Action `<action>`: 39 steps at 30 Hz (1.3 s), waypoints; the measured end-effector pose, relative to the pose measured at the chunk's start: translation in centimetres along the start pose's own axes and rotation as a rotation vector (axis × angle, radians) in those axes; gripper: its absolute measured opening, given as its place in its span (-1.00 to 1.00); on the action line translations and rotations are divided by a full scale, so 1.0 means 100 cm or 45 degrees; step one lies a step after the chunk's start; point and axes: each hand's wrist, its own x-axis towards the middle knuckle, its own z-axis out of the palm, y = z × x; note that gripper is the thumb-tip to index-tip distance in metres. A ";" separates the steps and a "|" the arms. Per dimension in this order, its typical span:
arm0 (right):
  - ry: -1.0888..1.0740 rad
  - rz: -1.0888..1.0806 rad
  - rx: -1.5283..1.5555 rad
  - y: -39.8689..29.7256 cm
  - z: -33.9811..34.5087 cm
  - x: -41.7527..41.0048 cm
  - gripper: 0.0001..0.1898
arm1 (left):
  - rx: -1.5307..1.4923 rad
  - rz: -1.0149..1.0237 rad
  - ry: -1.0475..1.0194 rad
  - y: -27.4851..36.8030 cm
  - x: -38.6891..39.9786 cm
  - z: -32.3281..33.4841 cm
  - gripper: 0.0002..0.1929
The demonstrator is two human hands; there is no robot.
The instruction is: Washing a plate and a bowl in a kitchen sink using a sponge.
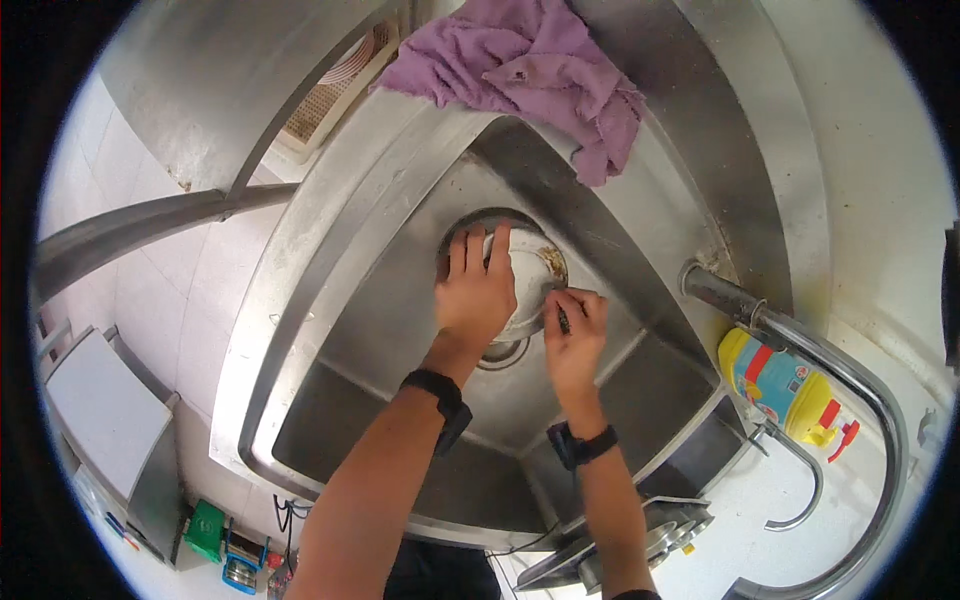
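Observation:
A pale round dish or lid (526, 262) lies at the bottom of a stainless steel sink (375, 322), inside or over a darker round vessel whose rim (480, 217) shows behind it. Brown residue (553, 262) clings to its right side. My left hand (476, 289) spreads over the dish's left part, fingers reaching its far edge. At the near right edge, my right hand (576, 334) pinches a small dark piece (563, 319), possibly a scouring pad; the fingers hide most of it. Below the dish, part of a ringed drain (504, 356) shows.
A purple cloth (525, 82) drapes over the sink's far rim. On the right stand a curved metal faucet (862, 390) and a yellow pump bottle (784, 386). Metal utensils (660, 532) lean near the sink's lower right edge. A white-topped stand (109, 412) is at left.

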 end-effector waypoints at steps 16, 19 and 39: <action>0.282 0.180 0.093 0.000 0.021 0.009 -0.87 | 0.030 -0.006 0.002 0.002 -0.001 0.000 -0.50; 0.286 0.142 0.124 -0.001 0.016 0.029 -0.85 | 0.006 -0.019 -0.015 0.005 0.001 0.001 -0.51; 0.227 -0.021 0.087 0.007 0.010 0.045 -0.86 | 0.126 0.124 -0.084 0.008 0.000 0.001 -0.49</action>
